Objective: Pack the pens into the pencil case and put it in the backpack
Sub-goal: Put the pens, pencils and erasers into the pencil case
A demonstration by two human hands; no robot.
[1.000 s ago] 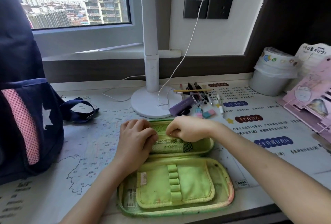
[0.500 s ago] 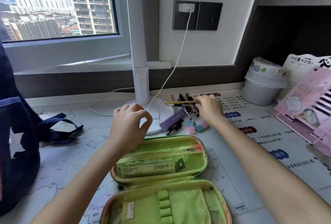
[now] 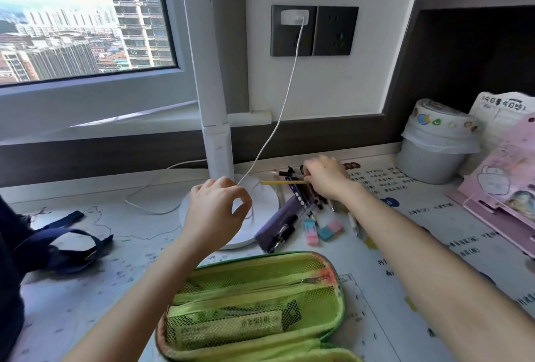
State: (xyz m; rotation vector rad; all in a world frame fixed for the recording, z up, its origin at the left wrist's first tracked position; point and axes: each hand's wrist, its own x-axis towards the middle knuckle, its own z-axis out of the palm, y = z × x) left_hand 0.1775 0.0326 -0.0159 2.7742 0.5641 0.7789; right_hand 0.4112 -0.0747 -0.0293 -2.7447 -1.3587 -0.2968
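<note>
A desk (image 3: pixel 95 280) covered with a printed map sheet runs along a window wall, with a white lamp (image 3: pixel 215 135) standing at its back edge and a white cable (image 3: pixel 285 106) dropping from a wall socket (image 3: pixel 314 30) to the lamp's round base. The pens (image 3: pixel 301 196) lie in a loose heap at about 1 o'clock from the lamp base, too tangled to count surely, beside a purple box (image 3: pixel 279 221). The right hand (image 3: pixel 327 176) rests on the far end of that heap, fingers curled, pinching a yellow pencil (image 3: pixel 282 182) that sticks out toward 9 o'clock. The left hand (image 3: pixel 215 211) hovers over the lamp base, empty, thumb and forefinger bent into a loose ring, with the heap at its 2 o'clock. Two erasers lie just at 5 o'clock of the heap: one pink and blue eraser (image 3: pixel 311 231) and a second eraser (image 3: pixel 331 229) touching it. The pencil case (image 3: pixel 254 303), green and unzipped, lies open at 6 o'clock, nearest the viewer; its mesh pocket holds a flat packet and some dark item hard to make out, and no pens from the heap are in it. The backpack (image 3: pixel 11 289), dark blue, stands at 9 o'clock, one strap trailing on the desk. A small white bin (image 3: pixel 434 147) stands at 3 o'clock.
</note>
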